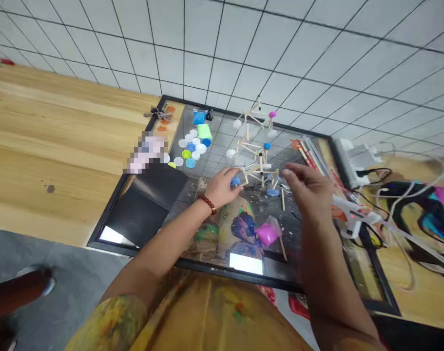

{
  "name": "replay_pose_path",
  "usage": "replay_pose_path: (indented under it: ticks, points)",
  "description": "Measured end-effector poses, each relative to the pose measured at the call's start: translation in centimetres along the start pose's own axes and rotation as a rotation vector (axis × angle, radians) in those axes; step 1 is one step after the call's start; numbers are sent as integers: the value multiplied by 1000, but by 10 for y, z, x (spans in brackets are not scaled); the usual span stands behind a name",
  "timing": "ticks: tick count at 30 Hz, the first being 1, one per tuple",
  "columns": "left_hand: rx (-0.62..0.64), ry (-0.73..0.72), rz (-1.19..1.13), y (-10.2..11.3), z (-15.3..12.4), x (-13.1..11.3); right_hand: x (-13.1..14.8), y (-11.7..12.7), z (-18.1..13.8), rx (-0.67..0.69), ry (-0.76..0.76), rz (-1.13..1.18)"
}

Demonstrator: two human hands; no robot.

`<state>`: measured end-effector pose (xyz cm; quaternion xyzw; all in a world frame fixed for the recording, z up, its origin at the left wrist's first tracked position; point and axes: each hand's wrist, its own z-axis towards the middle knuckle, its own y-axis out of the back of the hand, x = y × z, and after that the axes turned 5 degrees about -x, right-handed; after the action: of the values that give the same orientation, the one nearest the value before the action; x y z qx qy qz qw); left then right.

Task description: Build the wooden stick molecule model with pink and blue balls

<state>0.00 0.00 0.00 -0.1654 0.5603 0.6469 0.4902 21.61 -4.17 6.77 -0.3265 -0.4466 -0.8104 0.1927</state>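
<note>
A frame of thin wooden sticks and bottle caps stands on a glossy black-framed board on the floor. My left hand, with a red bead bracelet at the wrist, is closed on a blue cap at the frame's lower left corner. My right hand hovers at the frame's right side, fingers stretched towards the sticks, holding nothing that I can see. A pink cap on a stick lies on the board in front of my hands.
Several loose white, blue, green and yellow caps lie at the board's far left, beside blue and green blocks. A white glue gun and tangled cables lie to the right. Wooden flooring lies to the left and a tiled wall stands behind.
</note>
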Motion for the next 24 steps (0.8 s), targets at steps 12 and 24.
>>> replay_pose_path:
  ticks: [12,24]
  points:
    - [-58,-40,8,-3,-2,5,-76,-1,0,124,-24,209]
    - [-98,-98,42,-1,-1,5,-91,-17,-6,297,306,59]
